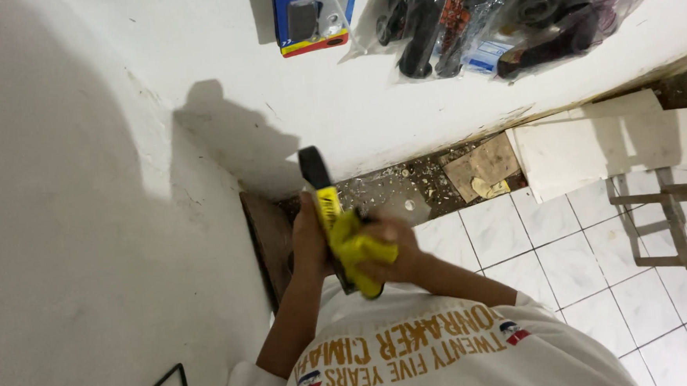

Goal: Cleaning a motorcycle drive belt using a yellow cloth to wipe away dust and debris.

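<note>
Both hands' grip closed on yellow tool (pixel 337 225): left hand (pixel 309 246), right hand (pixel 389 249); white wall (pixel 85 191), tiled floor (pixel 582 267).

Packaged parts (pixel 444 23) hang on the white wall (pixel 85 191); a wooden stool (pixel 662 219) stands on tiles.

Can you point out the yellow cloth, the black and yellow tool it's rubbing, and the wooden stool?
yellow cloth (pixel 360 247), head view, on its bunched middle.
black and yellow tool (pixel 316 171), head view, on its black upper end.
wooden stool (pixel 674 215), head view, on one leg.
</note>
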